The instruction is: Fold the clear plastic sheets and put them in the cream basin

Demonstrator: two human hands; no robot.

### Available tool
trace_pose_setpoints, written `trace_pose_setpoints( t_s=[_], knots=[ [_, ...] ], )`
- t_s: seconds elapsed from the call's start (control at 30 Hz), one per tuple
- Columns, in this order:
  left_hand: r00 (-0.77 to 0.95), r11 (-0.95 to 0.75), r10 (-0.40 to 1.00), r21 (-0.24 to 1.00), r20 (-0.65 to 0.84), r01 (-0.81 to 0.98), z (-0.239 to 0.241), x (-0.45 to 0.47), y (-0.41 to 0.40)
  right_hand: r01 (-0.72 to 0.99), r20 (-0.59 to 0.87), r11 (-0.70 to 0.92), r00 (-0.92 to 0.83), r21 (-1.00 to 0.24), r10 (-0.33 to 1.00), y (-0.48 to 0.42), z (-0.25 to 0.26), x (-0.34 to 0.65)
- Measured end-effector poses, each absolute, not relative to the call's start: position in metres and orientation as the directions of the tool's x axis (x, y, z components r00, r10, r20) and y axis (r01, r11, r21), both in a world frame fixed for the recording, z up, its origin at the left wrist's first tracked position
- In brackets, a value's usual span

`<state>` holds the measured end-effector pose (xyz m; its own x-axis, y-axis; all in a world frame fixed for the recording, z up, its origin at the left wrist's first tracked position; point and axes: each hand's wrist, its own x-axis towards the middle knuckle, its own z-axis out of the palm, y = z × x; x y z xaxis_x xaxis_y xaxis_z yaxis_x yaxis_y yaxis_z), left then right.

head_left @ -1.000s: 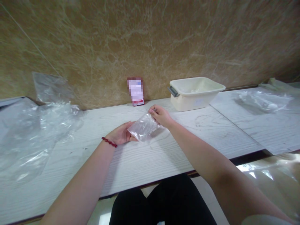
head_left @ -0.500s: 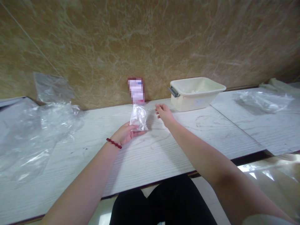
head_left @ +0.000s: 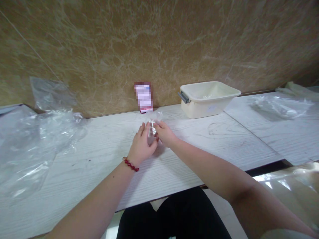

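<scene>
A small clear plastic bag [head_left: 152, 130] is between my two hands over the middle of the white wood-grain table [head_left: 99, 172]. My left hand [head_left: 142, 143], with a red bead bracelet at its wrist, is curled round the bag's left side. From the right, my right hand [head_left: 164, 133] pinches the bag with thumb and fingers. Fingers partly cover the bag, and I cannot make out what is inside. Just behind it, a phone [head_left: 144, 97] with a blurred screen leans on the wall.
A cream plastic tub [head_left: 204, 108] with a grey handle stands right of my hands, by the marbled wall [head_left: 159, 49]. Large clear plastic bags [head_left: 57, 129] lie at the left. Another crumpled clear bag [head_left: 284, 106] lies at the far right. The table's front edge is near my legs.
My right hand has come left and down and taken hold of the bag. My left hand has turned and wrapped round the bag, which is now bunched up.
</scene>
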<state>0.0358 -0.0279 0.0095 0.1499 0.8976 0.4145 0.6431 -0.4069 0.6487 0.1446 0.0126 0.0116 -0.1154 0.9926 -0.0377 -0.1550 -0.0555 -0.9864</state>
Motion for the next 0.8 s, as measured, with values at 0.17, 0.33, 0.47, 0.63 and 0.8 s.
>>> trace_pose_setpoints(
  t_s=[0.17,0.33,0.47,0.63,0.8],
  knots=[
    [-0.124,-0.26,0.932,0.866,0.341,0.427,0.018,0.018,-0.02,-0.39,-0.154,-0.301,-0.366,-0.87,0.918,0.016,0.027,0.155],
    [-0.106,0.048,0.992,0.987,-0.065,-0.153,0.022,0.012,-0.013,-0.297,-0.223,-0.433,-0.542,-0.851,0.81,0.012,0.027,0.16],
    [0.007,0.181,0.981,0.904,-0.193,-0.388,0.022,0.016,-0.011,-0.211,-0.256,-0.455,-0.595,-0.865,0.762,0.01,0.022,0.16],
    [0.054,0.17,0.985,0.856,-0.165,-0.488,0.016,0.016,-0.004,-0.136,-0.252,-0.39,-0.564,-0.911,0.786,0.013,0.021,0.162],
    [0.03,0.176,0.982,0.843,-0.186,-0.509,0.014,0.015,0.002,-0.079,-0.25,-0.331,-0.502,-0.94,0.828,0.018,0.02,0.164]
  ],
)
